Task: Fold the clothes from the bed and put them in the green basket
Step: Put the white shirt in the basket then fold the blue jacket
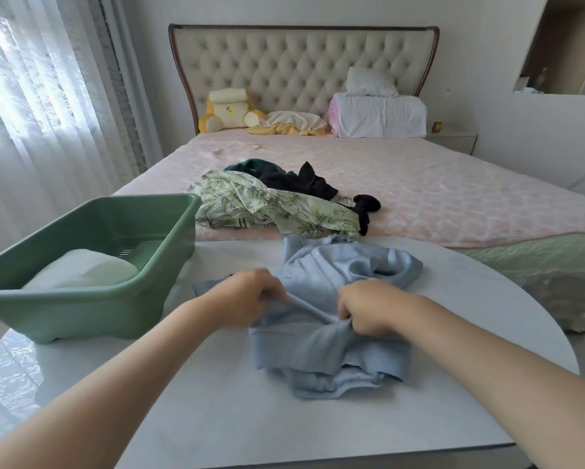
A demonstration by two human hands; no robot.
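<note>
A crumpled light blue garment (328,346) lies on the white round table (216,418) in front of me. My left hand (247,296) pinches a fold of it at its left side. My right hand (369,308) grips the same fold a little to the right. The green basket (64,309) stands on the table's left part with a folded white item (81,269) inside. On the pink bed (453,198) beyond the table lies a heap: a leaf-print garment (267,204), black clothes (301,182) and a dark green piece (250,164).
A yellow and cream cushion (227,110), a crumpled yellow cloth (291,123) and white folded bedding with a pillow (379,113) sit by the tufted headboard. Sheer curtains (30,113) hang at the left. A grey rug (562,299) lies on the floor to the right.
</note>
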